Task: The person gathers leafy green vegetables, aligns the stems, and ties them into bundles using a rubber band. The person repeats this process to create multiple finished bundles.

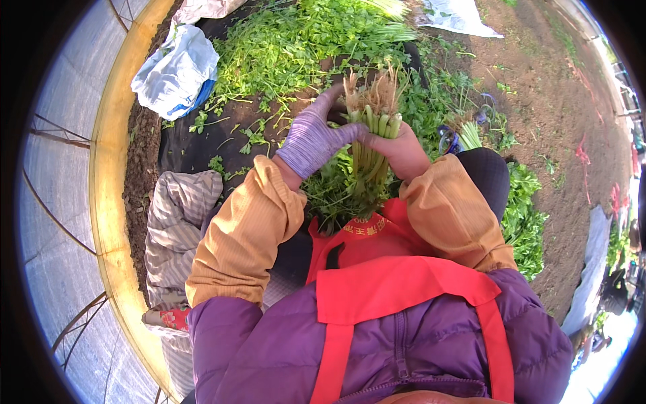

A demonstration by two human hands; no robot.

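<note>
A bunch of celery (374, 123) is held root ends up in front of me, with its pale brown roots (383, 93) at the top and its leaves hanging down by my lap. My right hand (398, 149), bare, grips the stalks from the right, its thumb across the front. On the other side my left hand (323, 131) wears a lilac knit glove. Its thumb presses on the stalks close to my right thumb, and its fingers curve behind the roots, partly hidden.
A large heap of leafy celery (303, 50) lies ahead on black sheeting (192, 146). A white plastic bag (176, 70) and striped cloth (184, 217) lie at left. Blue-purple ties (447, 140) are near another celery bunch (470, 135) at right. Bare soil (535, 101) stretches beyond.
</note>
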